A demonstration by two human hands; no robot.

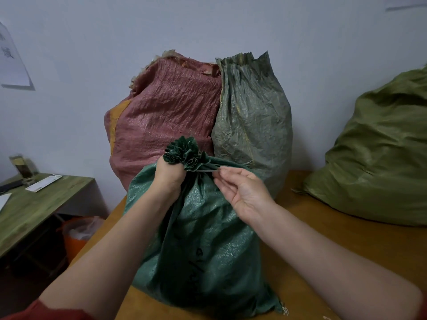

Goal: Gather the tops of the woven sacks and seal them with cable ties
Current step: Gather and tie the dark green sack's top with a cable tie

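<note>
A dark green woven plastic sack [203,227] is being held upright near the front edge of a brown wooden table [346,245], and its mouth is being kept bunched into a ruffled rosette of fabric [184,151] that is standing above the neck. The neck is being gripped by the left hand [167,179], whose fingers are being kept curled tightly round the gathered fabric just beneath the rosette. A thin pale cable tie [208,171] is being held at the same neck – its free end is being pinched between the thumb and forefinger of the right hand [245,192], just to the right of the gather, while the remaining fingers are being left loosely curled with the palm turned upward. Whether the tie is being passed fully round the neck cannot be told, since the far side is being hidden by the left hand. Behind the sack, against a pale wall, a reddish-pink woven sack with a frayed open top [166,116] and a grey-green woven sack with a pleated top [251,118] are being stood side by side, touching each other. A bulging olive-green sack [381,158] is being rested on the table at the far right, well apart from the hands. At the left a lower green-topped side table [34,204] is being shown, with an orange bin lined with clear plastic [76,236] beside it on the floor.
</note>
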